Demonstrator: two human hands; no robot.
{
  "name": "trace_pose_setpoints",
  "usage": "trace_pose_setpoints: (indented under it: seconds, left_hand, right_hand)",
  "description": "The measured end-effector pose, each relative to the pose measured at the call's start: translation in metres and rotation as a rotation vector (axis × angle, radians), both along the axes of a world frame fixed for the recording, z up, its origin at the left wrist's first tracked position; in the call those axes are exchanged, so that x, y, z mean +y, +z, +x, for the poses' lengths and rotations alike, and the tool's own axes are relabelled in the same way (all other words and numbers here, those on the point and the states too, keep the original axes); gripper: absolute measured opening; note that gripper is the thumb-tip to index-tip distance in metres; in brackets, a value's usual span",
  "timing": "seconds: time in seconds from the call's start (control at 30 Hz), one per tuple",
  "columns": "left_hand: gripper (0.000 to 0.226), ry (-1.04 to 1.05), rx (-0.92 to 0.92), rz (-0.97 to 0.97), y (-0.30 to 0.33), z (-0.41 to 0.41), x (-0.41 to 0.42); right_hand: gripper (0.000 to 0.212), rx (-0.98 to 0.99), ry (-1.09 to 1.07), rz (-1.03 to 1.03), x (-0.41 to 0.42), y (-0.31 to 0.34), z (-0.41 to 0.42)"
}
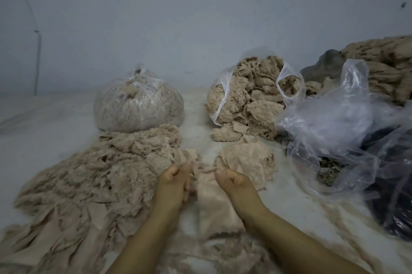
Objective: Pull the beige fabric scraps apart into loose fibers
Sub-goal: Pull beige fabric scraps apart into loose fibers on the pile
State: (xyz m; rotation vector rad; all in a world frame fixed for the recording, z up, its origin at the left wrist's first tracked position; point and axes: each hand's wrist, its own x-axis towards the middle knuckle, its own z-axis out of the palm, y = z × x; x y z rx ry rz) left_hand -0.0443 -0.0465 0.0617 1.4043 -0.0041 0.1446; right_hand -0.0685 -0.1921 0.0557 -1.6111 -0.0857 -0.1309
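Fingers curled on both sides: I saw the left hand and right hand each pinching an end of one beige scrap, blurred between them. Loose fibers lay heaped left of the left hand, uncut scraps just beyond the right. Farther off sat a tied bag and an open bag; the right-edge pile was cut off.

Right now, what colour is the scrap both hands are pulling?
Beige, a pale pinkish tan, plain. The scrap shows best in the head view, between the left hand and right hand.
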Motion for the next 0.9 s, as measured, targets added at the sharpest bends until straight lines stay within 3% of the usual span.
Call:
trace_pose_setpoints:
  seconds: [0.1, 0.27, 0.37, 0.5, 0.6, 0.7, 0.77, 0.83, 0.9]
  left_hand:
    - [0.035, 0.068, 0.041, -0.024, -0.002, 0.004, 0.012]
    - [0.027, -0.385, 0.094, 0.033, -0.005, -0.007, 0.002]
    - [0.02, -0.296, 0.063, -0.018, -0.005, -0.007, 0.002]
    - [0.031, -0.098, 0.131, -0.162, -0.003, -0.001, 0.003]
    - [0.034, 0.01, 0.129, -0.141, 0.0, 0.002, 0.014]
    - [0.044, -0.273, 0.204, -0.116, -0.001, -0.013, -0.003]
    - [0.028, -0.346, 0.136, -0.033, -0.003, -0.021, -0.014]
    - [0.021, -0.24, 0.056, 0.036, -0.004, -0.019, -0.014]
    - [0.014, -0.263, 0.033, 0.072, -0.004, -0.017, -0.009]
  right_hand:
    - [0.032, 0.085, 0.056, 0.093, -0.005, 0.005, -0.001]
    - [0.039, 0.135, 0.228, 0.004, -0.002, 0.003, -0.005]
    - [0.027, 0.164, 0.272, 0.044, -0.003, 0.004, -0.006]
    - [0.018, 0.178, 0.298, 0.153, -0.008, 0.007, -0.005]
    - [0.017, 0.164, 0.231, 0.249, -0.01, 0.009, -0.005]
    - [0.024, 0.102, 0.062, 0.335, -0.004, 0.007, 0.0]
    - [0.024, 0.076, -0.046, 0.274, 0.0, 0.006, 0.0]
    - [0.021, 0.093, -0.081, 0.254, 0.0, 0.004, 0.0]
    - [0.02, 0.09, -0.078, 0.204, -0.003, 0.003, 0.001]
